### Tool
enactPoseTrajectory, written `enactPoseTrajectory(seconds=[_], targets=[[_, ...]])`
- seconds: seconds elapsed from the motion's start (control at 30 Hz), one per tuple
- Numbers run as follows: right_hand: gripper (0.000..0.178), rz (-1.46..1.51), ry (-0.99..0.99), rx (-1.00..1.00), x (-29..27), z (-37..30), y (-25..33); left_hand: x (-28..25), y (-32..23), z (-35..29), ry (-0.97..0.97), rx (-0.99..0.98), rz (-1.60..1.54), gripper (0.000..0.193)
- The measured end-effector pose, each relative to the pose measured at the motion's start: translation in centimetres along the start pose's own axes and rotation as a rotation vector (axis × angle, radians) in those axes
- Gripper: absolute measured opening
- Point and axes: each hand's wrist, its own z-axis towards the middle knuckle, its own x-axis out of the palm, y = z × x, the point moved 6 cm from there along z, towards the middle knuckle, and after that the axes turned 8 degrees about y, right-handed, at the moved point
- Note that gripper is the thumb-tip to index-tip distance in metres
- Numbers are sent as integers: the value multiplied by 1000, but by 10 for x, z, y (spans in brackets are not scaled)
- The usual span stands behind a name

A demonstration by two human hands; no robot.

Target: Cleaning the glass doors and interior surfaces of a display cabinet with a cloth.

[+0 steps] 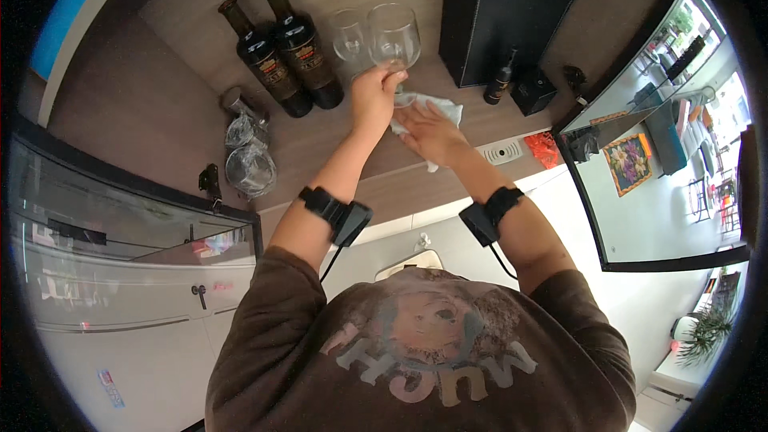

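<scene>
My left hand (373,102) is closed on a clear wine glass (394,30), gripping it just under the bowl. The glass is upright, its foot near the shelf surface and partly covered by my fingers. Flat on a white cloth (450,110), my right hand (433,133) presses it to the shelf beside the glass's foot, fingers stretched out. Just left of the held glass stands a second wine glass (348,38). Two dark wine bottles (264,64) with printed labels stand further left.
A black box (512,16), a small dark bottle (499,80) and a small black box (534,93) occupy the right side. Plastic-wrapped glasses (250,168) lie at left. A socket strip (502,152) and red plastic (543,149) are by the front edge. Glass doors (656,136) flank the shelf.
</scene>
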Motion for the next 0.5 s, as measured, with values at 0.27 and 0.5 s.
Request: enactPoseTrajectory(seconds=[0.27, 0.5], targets=[[54, 32, -113, -115, 4, -16, 13, 70, 56, 66, 24, 17, -292, 18], [55, 111, -199, -137, -3, -19, 10, 81, 67, 82, 35, 10, -85, 18]])
